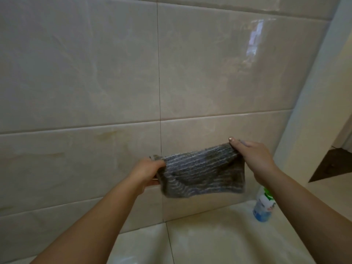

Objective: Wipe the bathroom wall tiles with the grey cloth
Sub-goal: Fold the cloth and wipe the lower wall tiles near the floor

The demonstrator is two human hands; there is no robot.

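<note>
A grey ribbed cloth (202, 172) hangs stretched between both hands in front of the beige marbled wall tiles (95, 73). My left hand (147, 171) grips the cloth's upper left corner, fingers curled round it. The upper right corner is pinched by my right hand (255, 159) between thumb and fingers. The cloth is held just off the lower tiles; whether it touches the wall I cannot tell.
A blue-and-white bottle with a green cap (263, 205) stands on the tiled ledge (209, 241) below, near the right corner. A white wall or door frame (320, 111) rises on the right, with a dark floor opening (335, 164) beyond it.
</note>
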